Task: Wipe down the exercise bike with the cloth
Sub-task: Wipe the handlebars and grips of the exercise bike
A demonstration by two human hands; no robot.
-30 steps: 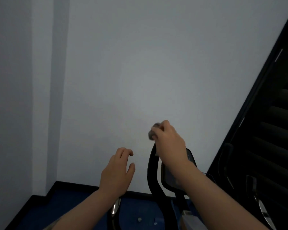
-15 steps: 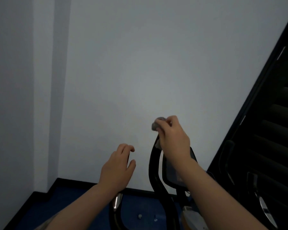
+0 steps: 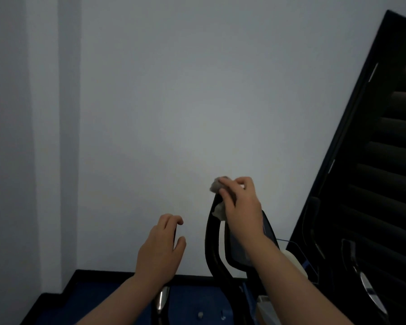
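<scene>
Closest to us we see two bare arms reaching forward from the bottom of the view. Our left hand (image 3: 158, 250) floats over the left handlebar (image 3: 161, 301), a dark bar with a shiny silver part just below the wrist. Its fingers (image 3: 171, 221) are bent loosely and hold nothing; we cannot tell if the palm touches the bar. Next comes the exercise bike (image 3: 212, 249), black and low in the middle, with a curved black bar rising up and a dark screen (image 3: 237, 250) beside it, partly hidden by our right arm. Our right hand (image 3: 240, 202) is at the very top of that curved bar. Its fingers are curled tight around the cloth (image 3: 217, 200), a small gray and white bunch, and they press it against the tip of the bar. A bit of cloth hangs down on the left side of the bar. Down below is a blue floor (image 3: 87, 301) with a black strip along the wall. Behind it all stands a plain pale wall (image 3: 174, 102). On the right a dark staircase (image 3: 373, 160) climbs up at a slant.
</scene>
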